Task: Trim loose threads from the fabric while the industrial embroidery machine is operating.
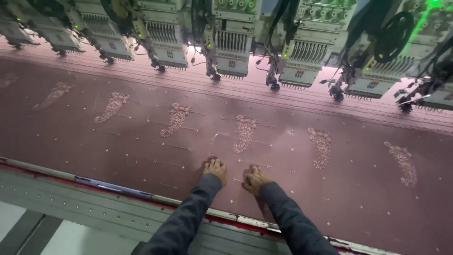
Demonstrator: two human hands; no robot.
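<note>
Fabric (141, 141), maroon, lay stretched flat across the table under the embroidery heads (231, 52), with stitched motifs (245, 133) in a row. Left hand (215, 170) and right hand (254, 180) rested knuckles-up, fingers curled on the cloth, gripping nothing visible. Judgement: keep pressure light, avoid dragging stitches, stay clear of needles.

We see the dusty-pink fabric (141, 141) stretched flat and taut, spanning left to right. A row of paisley-shaped embroidered motifs (245, 133) crosses its middle, and stitched border lines run along its far edge.
</note>
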